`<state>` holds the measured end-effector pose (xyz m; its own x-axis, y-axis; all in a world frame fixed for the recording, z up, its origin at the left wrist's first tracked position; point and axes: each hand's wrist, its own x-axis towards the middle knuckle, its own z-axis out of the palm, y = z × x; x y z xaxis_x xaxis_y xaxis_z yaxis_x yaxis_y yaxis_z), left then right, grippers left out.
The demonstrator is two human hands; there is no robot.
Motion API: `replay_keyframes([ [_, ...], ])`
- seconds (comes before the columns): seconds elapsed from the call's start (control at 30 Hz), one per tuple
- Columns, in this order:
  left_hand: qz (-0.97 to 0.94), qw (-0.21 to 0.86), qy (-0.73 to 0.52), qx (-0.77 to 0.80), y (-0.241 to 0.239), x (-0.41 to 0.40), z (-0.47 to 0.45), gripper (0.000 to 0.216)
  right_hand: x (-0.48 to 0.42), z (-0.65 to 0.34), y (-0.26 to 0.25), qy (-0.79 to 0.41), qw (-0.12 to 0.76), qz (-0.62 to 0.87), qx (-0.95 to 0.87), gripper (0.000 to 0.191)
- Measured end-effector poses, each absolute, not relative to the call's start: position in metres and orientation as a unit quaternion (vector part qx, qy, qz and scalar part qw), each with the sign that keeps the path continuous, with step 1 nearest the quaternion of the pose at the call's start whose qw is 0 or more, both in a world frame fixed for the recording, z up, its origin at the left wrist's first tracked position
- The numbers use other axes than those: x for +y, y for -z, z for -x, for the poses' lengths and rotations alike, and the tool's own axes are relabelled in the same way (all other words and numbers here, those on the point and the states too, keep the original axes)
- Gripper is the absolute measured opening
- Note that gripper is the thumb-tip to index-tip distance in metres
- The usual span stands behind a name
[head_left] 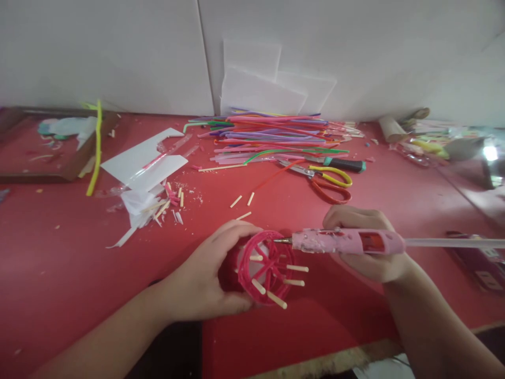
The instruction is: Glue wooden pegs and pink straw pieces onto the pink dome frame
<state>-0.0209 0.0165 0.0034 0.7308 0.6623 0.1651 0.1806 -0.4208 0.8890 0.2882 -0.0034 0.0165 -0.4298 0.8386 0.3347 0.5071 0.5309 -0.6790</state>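
Observation:
My left hand (209, 273) is wrapped round a small red round frame (245, 273) with crossing spokes on its face. Several short wooden sticks (277, 300) poke out of that face toward the right and front. In my right hand (361, 242) is a pink hot glue gun (335, 241), with a clear glue stick (450, 242) running out of its back end. The gun's metal nozzle points left and meets or nearly meets the frame's upper rim; I cannot tell if they touch. The far side of the frame is hidden by my left palm.
Scissors (327, 181) and a black-handled tool (345, 165) lie behind my right hand, before a pile of coloured pipe cleaners (272, 137). Paper scraps (138, 202) and cut sticks (235, 201) litter the red table (221, 184). A brown tray (43, 176) stands at left.

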Motion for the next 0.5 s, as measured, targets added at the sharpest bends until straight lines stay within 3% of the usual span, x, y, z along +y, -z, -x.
replay_keyframes([
  [0.5, -0.806, 0.466, -0.25, 0.266, -0.004, 0.0163, 0.02, 0.075, -0.0046, -0.2875, -0.0178, -0.236, 0.325, 0.432, -0.808, 0.007],
])
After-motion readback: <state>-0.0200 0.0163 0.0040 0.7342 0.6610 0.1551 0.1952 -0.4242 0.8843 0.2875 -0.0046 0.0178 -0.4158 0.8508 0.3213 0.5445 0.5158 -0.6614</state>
